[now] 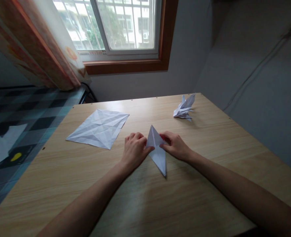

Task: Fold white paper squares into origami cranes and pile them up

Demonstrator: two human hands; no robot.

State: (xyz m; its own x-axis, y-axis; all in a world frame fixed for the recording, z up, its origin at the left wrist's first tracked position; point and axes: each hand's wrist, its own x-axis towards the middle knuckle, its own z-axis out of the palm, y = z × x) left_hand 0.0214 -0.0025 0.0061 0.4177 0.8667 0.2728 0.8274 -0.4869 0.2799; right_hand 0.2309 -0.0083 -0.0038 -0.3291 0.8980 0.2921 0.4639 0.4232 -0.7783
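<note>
A white sheet of paper folded into a narrow kite shape (158, 156) is held between my two hands over the table, one point away from me and the longer point toward me. My left hand (135, 146) pinches its left corner, thumb on top and the other fingers curled. On the opposite corner, my right hand (175, 144) grips with its thumb above and fingers behind the paper. A crease runs down the middle of the upper part. The fingertips behind the paper are hidden.
An unfolded, creased paper square (99, 128) lies on the wooden table (209, 184) at the left. A finished-looking folded paper figure (184, 108) stands at the back right. Beyond the left edge, a checked bed cover (44, 113) carries loose white paper (2, 146).
</note>
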